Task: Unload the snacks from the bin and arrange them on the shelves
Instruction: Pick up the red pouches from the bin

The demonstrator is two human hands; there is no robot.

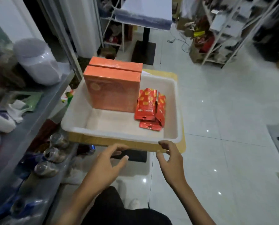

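**A:** Where did you have your hands at that point?

**B:** Both sat low in the centre of the frame, at the near edge of the white bin [171, 88]. Your left hand [106, 161] was spread, fingers loosely parted and holding nothing. Your right hand [171, 158] was released too, fingers only slightly curled, its fingertips just beside the bin's near right corner; I couldn't tell whether they touched the rim.

**A:** And the snacks?

**B:** All of them lay beyond your hands, higher in the frame. Two orange boxes [112, 88] stood upright on edge, one behind the other, against the bin's far left wall, their broad faces toward you and their long axis running left to right across the picture. The red snack packets [149, 109] leaned in a small pile just right of the boxes, their long axis running up and down the frame.

**A:** So which hand was better placed?

**B:** By my reading, your right hand was nearer the packets, which lay almost straight ahead of it. The boxes sat ahead of your left hand, farther back. The cluttered shelf [38, 101] you'd be stocking ran down the left edge of the frame, on your left hand's side.
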